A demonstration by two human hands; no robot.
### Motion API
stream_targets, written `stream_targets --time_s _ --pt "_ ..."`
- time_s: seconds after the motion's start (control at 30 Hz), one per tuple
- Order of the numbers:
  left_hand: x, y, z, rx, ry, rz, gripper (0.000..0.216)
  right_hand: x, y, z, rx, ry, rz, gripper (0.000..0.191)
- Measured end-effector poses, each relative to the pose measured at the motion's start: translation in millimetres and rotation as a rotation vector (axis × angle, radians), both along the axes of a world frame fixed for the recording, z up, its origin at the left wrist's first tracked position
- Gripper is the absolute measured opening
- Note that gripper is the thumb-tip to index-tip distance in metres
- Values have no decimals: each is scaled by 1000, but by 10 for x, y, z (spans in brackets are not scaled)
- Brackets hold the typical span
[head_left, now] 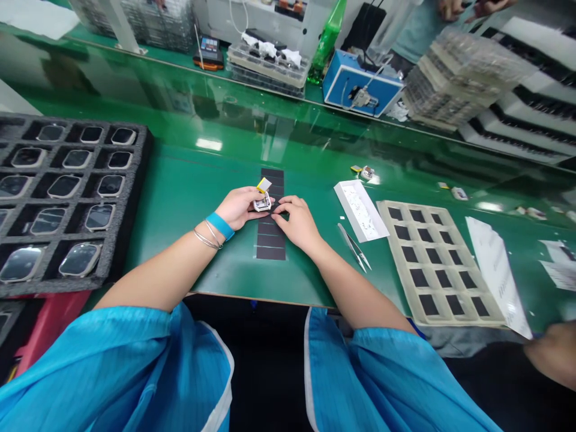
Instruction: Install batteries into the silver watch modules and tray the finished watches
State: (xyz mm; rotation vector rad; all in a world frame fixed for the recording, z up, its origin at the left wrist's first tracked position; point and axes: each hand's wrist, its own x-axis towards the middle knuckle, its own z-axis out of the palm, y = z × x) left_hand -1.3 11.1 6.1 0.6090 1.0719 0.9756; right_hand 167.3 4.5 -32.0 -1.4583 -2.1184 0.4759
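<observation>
Left grip closed on a small module, right grip just beside it

The left grip [240, 208] is closed on a small white-framed module [262, 204] with a yellow tab, holding it above a row of black pads [270, 242] on the green worktop [202, 192]. The right grip [297, 223] is curled, its fingertips [277, 209] just beside the module; whether they touch it, I cannot tell. To the left sits a black foam tray [141, 156] of watch-like casings. To the right lie steel tweezers [354, 247], a white paper sheet [360, 210] and a beige tray [434, 264] of black pads. A blue wristband [220, 225] and metal bracelets [207, 236] circle the left wrist. A co-worker's hand [555, 354] shows at the lower right edge.
</observation>
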Motion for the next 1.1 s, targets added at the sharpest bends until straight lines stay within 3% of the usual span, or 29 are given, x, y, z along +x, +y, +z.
stream_targets --time_s 0.13,0.27,0.4,0.53,0.6,0.77,1.1 --pt "7 3 -15 -6 -2 15 7 -38 6 -8 -30 -15 -35 11" --pt "10 12 -30 -7 -9 19 6 -12 -44 13 -16 -38 61 9" --pt "18 9 -21 -9 2 32 7 67 -131 131 112 -15 179 7" --pt "34 -18 3 9 21 26 6 116 -173 269 275 231 151 9" --pt "49 -37 13 17 33 -8 4 125 -166 284 233 398 103 10" --pt "98 -82 46 38 77 -110 5 123 -106 194 -54 674 59 22" --pt "127 -114 59 50 94 -145 5 60 -126 201 -150 731 96 27"
